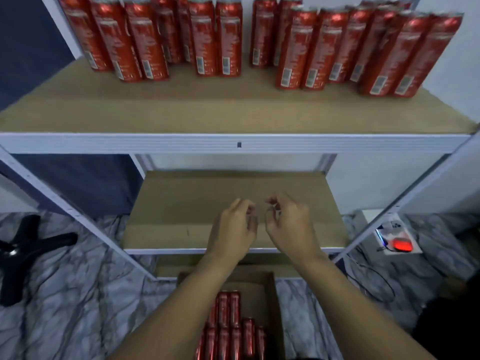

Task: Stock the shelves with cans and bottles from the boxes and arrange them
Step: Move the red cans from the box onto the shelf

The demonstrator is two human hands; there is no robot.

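Observation:
Several tall red cans (228,37) stand in groups on the upper shelf board (207,110). More red cans (228,331) lie in an open cardboard box (275,302) on the floor below me. My left hand (235,229) and my right hand (288,224) hover side by side over the bare lower shelf board (181,203), above the box. Both hands hold nothing, their fingers loosely curled and the fingertips close to each other.
The white metal shelf frame (233,142) has slanted uprights at left and right. A black chair base (23,253) lies on the marbled floor at left. A power strip with a red light (398,244) and cables sits at right.

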